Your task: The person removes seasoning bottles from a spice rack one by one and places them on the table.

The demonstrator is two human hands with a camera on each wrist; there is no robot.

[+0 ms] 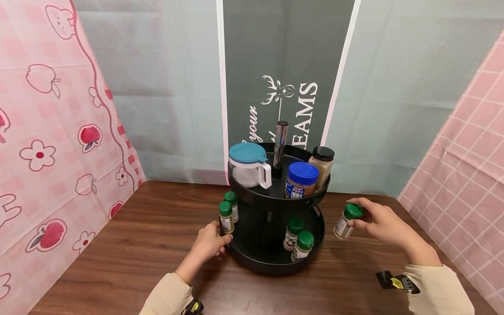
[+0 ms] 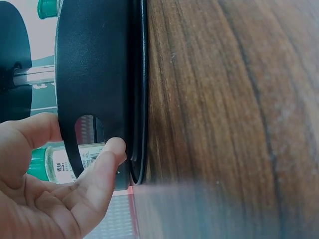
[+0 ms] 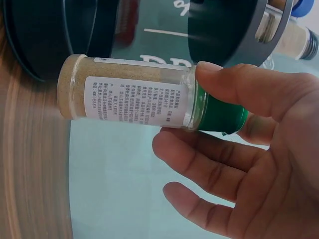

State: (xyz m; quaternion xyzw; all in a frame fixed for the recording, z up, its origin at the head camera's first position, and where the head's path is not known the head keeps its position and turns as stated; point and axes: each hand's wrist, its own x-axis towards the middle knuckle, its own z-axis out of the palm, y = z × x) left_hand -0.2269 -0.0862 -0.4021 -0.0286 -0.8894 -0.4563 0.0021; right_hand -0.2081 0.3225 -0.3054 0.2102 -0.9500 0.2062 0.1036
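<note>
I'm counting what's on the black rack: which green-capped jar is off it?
The jar in the right hand, held by its green cap; the other four green-capped jars stand on the rack's lower tier.

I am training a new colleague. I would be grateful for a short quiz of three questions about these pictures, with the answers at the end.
1. True or false: the right hand holds a jar by its green cap.
2. What does the left hand grip?
A) the blue lid
B) the lower tray
C) the pitcher's handle
3. Besides the held jar, how many green-capped jars does the head view show?

Key: 1. True. 2. B. 3. Four.
</note>
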